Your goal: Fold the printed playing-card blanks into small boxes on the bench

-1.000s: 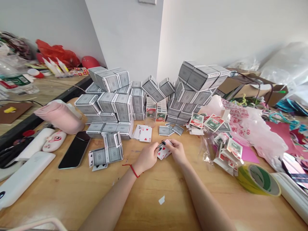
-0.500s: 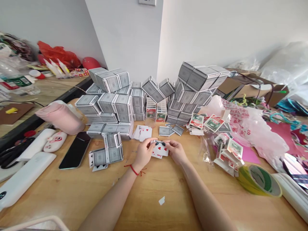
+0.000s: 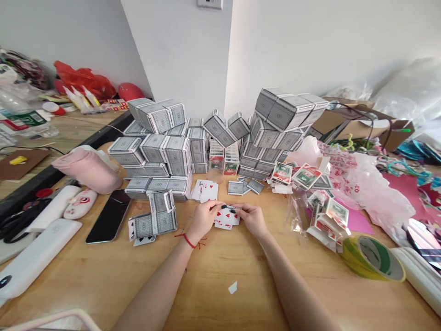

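Observation:
Between my two hands are playing cards [image 3: 226, 218] with red hearts facing up, low over the wooden table. My left hand [image 3: 204, 221], with a red string bracelet at the wrist, pinches their upper left edge. On the upper right edge, the fingers of my right hand [image 3: 252, 218] are closed too. Just beyond lies a pile of face-up cards [image 3: 205, 190], and beside it several small grey-patterned folded pieces [image 3: 244, 187]. To the left rests a grey-patterned folded-card piece [image 3: 155, 218] with spade cards under it.
Stacked blocks of folded cards stand at the back left [image 3: 165, 151] and back right [image 3: 275, 124]. A black phone [image 3: 108, 217] and white power bank [image 3: 39, 257] lie left. Opened card boxes [image 3: 329, 216] and a tape roll [image 3: 374, 258] sit right; a paper scrap [image 3: 233, 288] lies in front.
My fingers have shifted slightly along the top edge of the cards, and more of their heart faces shows. Other things stay in place; the view has moved a little.

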`<state>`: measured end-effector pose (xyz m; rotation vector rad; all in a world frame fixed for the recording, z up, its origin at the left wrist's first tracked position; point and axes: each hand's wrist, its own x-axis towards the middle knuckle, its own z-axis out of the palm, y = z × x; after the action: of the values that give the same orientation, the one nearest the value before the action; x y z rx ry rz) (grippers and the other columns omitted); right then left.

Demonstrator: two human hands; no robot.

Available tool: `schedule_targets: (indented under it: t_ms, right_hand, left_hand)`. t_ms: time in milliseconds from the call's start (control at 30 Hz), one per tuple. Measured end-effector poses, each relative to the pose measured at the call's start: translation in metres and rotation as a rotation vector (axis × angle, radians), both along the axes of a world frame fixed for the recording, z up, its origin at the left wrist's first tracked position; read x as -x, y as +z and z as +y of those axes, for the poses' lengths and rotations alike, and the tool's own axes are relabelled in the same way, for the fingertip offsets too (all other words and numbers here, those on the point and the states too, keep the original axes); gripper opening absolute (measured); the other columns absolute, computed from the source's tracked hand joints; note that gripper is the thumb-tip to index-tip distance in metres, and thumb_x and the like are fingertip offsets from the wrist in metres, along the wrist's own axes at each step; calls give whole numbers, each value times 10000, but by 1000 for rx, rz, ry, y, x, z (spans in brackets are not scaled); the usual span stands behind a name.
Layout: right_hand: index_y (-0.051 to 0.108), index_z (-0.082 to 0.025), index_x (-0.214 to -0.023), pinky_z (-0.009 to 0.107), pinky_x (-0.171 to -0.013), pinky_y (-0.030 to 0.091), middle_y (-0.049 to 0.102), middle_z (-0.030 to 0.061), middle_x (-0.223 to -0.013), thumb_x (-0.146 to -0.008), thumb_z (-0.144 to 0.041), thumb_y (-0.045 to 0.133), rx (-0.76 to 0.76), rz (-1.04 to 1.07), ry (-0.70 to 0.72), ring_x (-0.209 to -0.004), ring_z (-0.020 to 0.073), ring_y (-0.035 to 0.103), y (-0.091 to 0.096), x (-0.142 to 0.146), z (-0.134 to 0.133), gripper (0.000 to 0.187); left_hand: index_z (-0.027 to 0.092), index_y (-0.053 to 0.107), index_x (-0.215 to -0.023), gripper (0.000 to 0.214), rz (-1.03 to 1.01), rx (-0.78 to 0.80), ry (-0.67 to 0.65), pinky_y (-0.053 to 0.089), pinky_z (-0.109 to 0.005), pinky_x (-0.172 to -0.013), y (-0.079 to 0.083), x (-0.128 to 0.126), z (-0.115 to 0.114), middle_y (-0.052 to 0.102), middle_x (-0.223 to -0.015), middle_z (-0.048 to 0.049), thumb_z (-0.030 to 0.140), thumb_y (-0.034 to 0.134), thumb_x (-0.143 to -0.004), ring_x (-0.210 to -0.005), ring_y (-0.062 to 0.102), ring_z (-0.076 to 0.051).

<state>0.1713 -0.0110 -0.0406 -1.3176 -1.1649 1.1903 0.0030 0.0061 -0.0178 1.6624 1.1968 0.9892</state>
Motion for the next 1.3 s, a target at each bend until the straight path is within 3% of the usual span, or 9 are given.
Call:
schedule_targets:
  t_ms: [267, 433, 767, 867, 1033, 1167, 1300]
  right_hand:
    - [686, -174, -692, 267, -501, 430, 685, 42, -680, -619, -339, 651, 12, 23, -8, -548, 157, 563, 2, 6, -3, 184]
    - [661, -178, -682, 265, -505, 411, 666, 32, -646, -651, -312, 613, -14, -75, -5, -546, 157, 548, 1, 8, -5, 145]
    - [618, -195, -648, 269, -573, 410, 637, 28, -654, -680, -209, 549, -163, -230, -14, -596, 162, 545, 11, 12, -12, 77]
    - [615, -187, -670, 261, -547, 410, 630, 31, -656, -681, -291, 601, -106, -82, -1, -587, 156, 540, 13, 14, -12, 106]
    - [603, -153, -681, 288, -552, 444, 639, 57, -632, -719, -475, 561, 195, 429, 153, -606, 181, 592, 15, 14, -9, 327]
    - [601, -135, -698, 360, -704, 472, 675, 107, -716, -709, -409, 609, 319, 651, 249, -776, 224, 631, 16, 12, -8, 274]
    - [598, -127, -746, 423, -755, 465, 685, 110, -739, -711, -306, 632, 393, 750, 360, -785, 223, 639, 14, 7, -9, 186]
  left_hand:
    - [139, 618, -708, 225, 60, -23, 33, 323, -200, -456, 0, -2, -1, 547, -549, 4, 292, 466, -773, -488, 427, -94]
    - [146, 543, -609, 227, 107, -17, 61, 261, -202, -444, -2, -3, -1, 424, -480, 40, 293, 468, -764, -459, 352, -81]
    - [171, 359, -536, 291, 35, 55, 38, 249, -207, -459, -10, -9, 0, 331, -487, 53, 317, 428, -778, -478, 304, -84]
    - [176, 357, -570, 284, -10, 70, 47, 256, -206, -457, -9, -10, 0, 320, -503, 57, 343, 412, -794, -476, 296, -83]
    - [177, 414, -654, 238, 22, -45, 79, 303, -211, -499, -7, -7, 0, 372, -550, 46, 339, 386, -826, -511, 341, -91]
    - [179, 421, -670, 215, 90, -173, 141, 339, -230, -564, -4, -5, -4, 444, -610, 17, 298, 367, -840, -582, 408, -110]
    - [182, 422, -684, 194, 118, -238, 166, 359, -247, -611, -3, -6, -6, 480, -656, -4, 268, 356, -846, -641, 449, -128]
